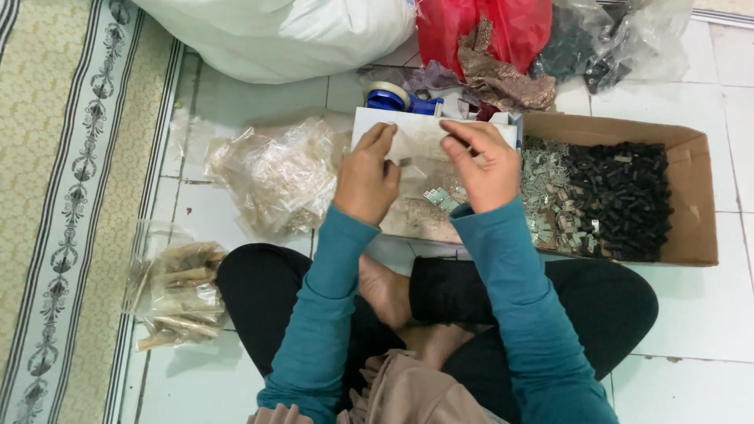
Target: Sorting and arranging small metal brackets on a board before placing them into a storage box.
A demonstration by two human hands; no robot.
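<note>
While the person sits cross-legged on the tiled floor [691,330], the left hand [367,177] pinches a small metal piece [404,162] between thumb and fingers, and the right hand [485,163] hovers half open beside it, holding nothing that shows. Both work over a white tray [408,133] where a few metal clips [441,196] lie. Judging by the cardboard box [695,196], heaped with clips and black parts [620,196], much remains; finished packets [275,169] lie to the left.

Teal sleeves [503,298], black trousers [259,283], a brown cardboard box [695,196], a red bag [510,27], a beige rug [63,196] with dark scrollwork stripes
</note>
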